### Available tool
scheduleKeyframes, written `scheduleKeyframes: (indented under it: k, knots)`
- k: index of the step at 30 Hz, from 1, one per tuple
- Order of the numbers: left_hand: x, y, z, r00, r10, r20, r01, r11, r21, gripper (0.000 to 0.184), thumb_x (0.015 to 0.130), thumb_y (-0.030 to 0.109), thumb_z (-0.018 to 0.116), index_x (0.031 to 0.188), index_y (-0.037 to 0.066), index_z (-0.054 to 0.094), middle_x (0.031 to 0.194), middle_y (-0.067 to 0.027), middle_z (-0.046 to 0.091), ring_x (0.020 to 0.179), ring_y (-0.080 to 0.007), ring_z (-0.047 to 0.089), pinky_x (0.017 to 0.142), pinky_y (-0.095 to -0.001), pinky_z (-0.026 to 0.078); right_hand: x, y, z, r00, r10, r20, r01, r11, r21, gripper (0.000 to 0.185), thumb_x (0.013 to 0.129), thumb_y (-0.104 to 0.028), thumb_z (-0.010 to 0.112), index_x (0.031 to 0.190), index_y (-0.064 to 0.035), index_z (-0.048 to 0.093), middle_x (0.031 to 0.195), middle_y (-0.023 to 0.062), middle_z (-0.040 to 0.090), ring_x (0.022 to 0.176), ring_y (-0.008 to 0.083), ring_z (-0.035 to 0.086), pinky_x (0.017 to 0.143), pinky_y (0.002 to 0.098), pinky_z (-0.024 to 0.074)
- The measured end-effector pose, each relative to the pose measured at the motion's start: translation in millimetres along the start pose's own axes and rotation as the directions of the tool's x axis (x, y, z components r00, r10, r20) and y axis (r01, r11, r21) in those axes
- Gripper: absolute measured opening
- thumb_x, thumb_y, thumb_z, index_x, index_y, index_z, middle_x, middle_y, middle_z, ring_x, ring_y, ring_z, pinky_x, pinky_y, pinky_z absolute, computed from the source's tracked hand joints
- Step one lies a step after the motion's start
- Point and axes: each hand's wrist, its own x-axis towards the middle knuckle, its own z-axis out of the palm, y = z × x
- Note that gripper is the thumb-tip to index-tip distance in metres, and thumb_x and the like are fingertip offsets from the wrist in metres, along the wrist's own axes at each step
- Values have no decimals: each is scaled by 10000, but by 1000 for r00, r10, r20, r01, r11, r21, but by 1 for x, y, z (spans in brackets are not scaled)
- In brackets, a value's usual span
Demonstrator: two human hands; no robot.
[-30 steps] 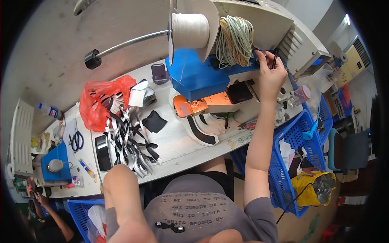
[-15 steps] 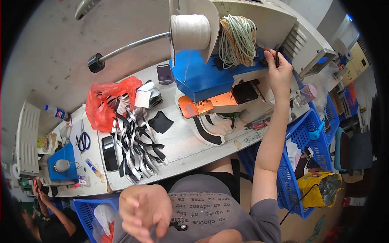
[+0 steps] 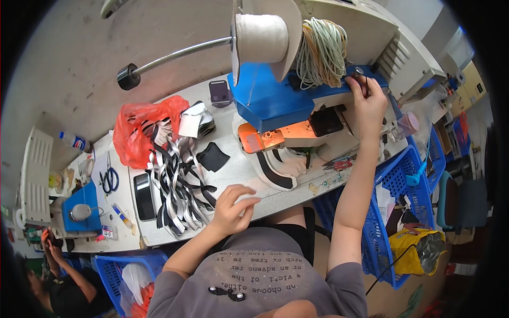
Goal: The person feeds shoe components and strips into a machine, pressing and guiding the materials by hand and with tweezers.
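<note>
My right hand (image 3: 369,106) is raised at the far end of the blue sewing machine (image 3: 275,106). Its fingers are closed around a thin dark tool (image 3: 366,86), which looks like tweezers, beside a metal knob (image 3: 359,71). Over the table's front edge hovers my left hand (image 3: 233,208), fingers loosely curled, thumb apart, holding nothing. Past its fingertips, white curved pieces with a black stripe (image 3: 273,174) lie by the machine's orange plate (image 3: 286,137). To its left is a pile of black and white strips (image 3: 177,193); a small black fabric piece (image 3: 213,157) lies beyond.
A red plastic bag (image 3: 130,140), a phone-like black object (image 3: 143,197) and blue-handled scissors (image 3: 110,180) are on the left. A thread spool (image 3: 262,38) hangs above. Red-handled snips (image 3: 339,165) lie at right, above blue baskets (image 3: 374,241). Another person (image 3: 74,286) sits far left.
My left hand has moved from in front of my chest up and forward to the table edge. My right hand has shifted slightly and stays at the machine's far end. The view has shifted slightly.
</note>
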Motion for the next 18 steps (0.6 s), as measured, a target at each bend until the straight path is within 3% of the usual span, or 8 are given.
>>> scheduleKeyframes:
  k: [2,4,6,7,8,9,12,18]
  knots:
    - [-1,-9,12,986,-118,119,118,993,9,210,779,49,628,987,70,647,1079,-123,581,998,-305,554,812,-395,466,-25,-9,-3,990,-40,-137,39,999,-13,166,838,-122,692,922,17,657,626,12,529,566,80,380,519,250,345]
    - [-5,-18,22,953,-238,189,232,971,53,212,799,69,619,1009,59,646,1102,-125,580,1028,-312,552,857,-394,458,-66,-14,-9,999,30,-17,-26,981,190,92,850,-70,668,917,-9,655,672,9,593,569,58,438,508,221,355]
    - [-13,-28,28,913,-344,219,334,939,83,244,827,98,601,1066,58,632,1129,-125,577,1047,-321,547,904,-396,440,-114,-15,-10,905,20,426,-218,880,422,70,812,41,629,817,-16,670,748,29,664,630,73,558,521,229,425]
    - [-17,-34,31,898,-382,219,372,924,88,256,832,105,599,1082,58,627,1132,-128,575,1052,-324,545,914,-397,436,-138,-16,-5,738,65,671,-395,848,352,58,786,45,652,807,-3,676,723,40,651,627,84,566,537,239,441]
    - [-20,-39,35,882,-417,222,406,909,93,268,838,113,596,1098,58,622,1136,-132,573,1058,-327,542,924,-399,432,-158,-15,8,617,-13,787,-302,919,252,59,776,-12,686,831,8,676,691,85,630,643,136,598,586,253,468]
    - [-23,-45,39,881,-423,214,416,906,79,278,842,113,594,1113,55,615,1137,-135,573,1052,-324,548,910,-395,443,-180,-7,26,532,72,844,-306,946,112,157,783,-117,707,874,8,677,776,118,624,713,220,629,654,300,494]
    - [-24,-58,49,863,-460,210,469,883,8,303,855,112,589,1150,45,600,1140,-145,573,1032,-308,572,856,-378,477,-230,15,62,725,90,683,-74,996,-53,223,794,-188,700,913,-1,678,886,116,620,770,288,622,694,362,495]
    - [-19,-67,59,699,-627,345,711,663,-235,299,890,110,571,1180,39,589,1178,-134,578,1026,-255,609,775,-330,521,-240,20,70,661,204,722,-188,977,-104,313,784,-226,709,1002,-6,665,897,112,596,836,304,630,728,378,498]
